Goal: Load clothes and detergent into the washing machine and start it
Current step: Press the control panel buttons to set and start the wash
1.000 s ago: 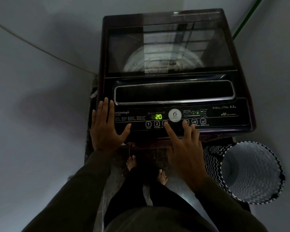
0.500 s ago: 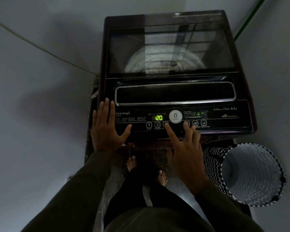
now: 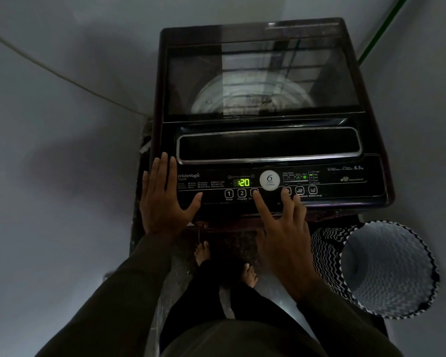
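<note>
A dark top-loading washing machine [image 3: 268, 145] stands in front of me with its glass lid [image 3: 263, 78] closed; the drum shows dimly through it. The control panel [image 3: 345, 184] runs along the front edge, and its green display [image 3: 243, 182] reads 20. My left hand [image 3: 164, 199] lies flat, fingers spread, on the machine's front left corner. My right hand [image 3: 281, 228] reaches onto the panel, its index fingertip on the third button [image 3: 254, 192], right of the Power and Program buttons. Neither hand holds anything.
A black-and-white zigzag laundry basket [image 3: 325, 253] stands on the floor at the right of the machine, its inside showing only lining. Grey walls close in on both sides. My bare feet [image 3: 202, 251] are on the dark floor in front of the machine.
The hands stay where they were. The display changed from a plain 20 to 20 with a colon lit in front. The view shifted slightly.
</note>
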### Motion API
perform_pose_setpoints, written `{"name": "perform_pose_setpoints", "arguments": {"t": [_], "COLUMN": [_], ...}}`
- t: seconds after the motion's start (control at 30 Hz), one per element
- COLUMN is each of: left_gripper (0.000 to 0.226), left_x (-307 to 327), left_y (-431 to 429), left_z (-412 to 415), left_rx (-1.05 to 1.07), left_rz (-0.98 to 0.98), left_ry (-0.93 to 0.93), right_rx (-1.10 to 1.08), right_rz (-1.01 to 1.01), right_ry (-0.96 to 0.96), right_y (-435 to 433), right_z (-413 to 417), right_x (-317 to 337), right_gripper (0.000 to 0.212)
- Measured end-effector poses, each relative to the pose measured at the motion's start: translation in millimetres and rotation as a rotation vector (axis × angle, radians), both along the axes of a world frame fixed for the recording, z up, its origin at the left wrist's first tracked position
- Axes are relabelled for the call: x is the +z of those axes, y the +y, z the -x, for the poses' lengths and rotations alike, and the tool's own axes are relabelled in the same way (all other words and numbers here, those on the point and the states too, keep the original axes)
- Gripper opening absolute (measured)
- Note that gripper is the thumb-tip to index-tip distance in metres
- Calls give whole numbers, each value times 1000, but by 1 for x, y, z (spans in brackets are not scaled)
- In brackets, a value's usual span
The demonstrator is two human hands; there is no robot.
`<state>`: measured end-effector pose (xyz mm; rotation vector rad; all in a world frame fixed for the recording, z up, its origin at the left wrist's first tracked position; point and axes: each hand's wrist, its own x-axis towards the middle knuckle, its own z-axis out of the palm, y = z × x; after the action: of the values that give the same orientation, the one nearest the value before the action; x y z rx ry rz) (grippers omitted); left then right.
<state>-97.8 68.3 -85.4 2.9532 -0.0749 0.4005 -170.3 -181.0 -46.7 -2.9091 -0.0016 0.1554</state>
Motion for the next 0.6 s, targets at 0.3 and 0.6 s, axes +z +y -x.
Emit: {"name": "perform_pose_setpoints", "arguments": {"t": [0.3, 0.6], "left_gripper": [90, 90], "left_x": [0, -1], "left_y": [1, 1], "left_z": [0, -1], "left_rx": [-6, -8], "left_rz": [1, 16], "left_ry": [-7, -15], "right_rx": [27, -2], "right_rz": [28, -29], "right_ry": [-10, -25], "right_y": [-3, -7], "right_z": [1, -1], "right_x": [-3, 1], "right_gripper": [92, 85]}}
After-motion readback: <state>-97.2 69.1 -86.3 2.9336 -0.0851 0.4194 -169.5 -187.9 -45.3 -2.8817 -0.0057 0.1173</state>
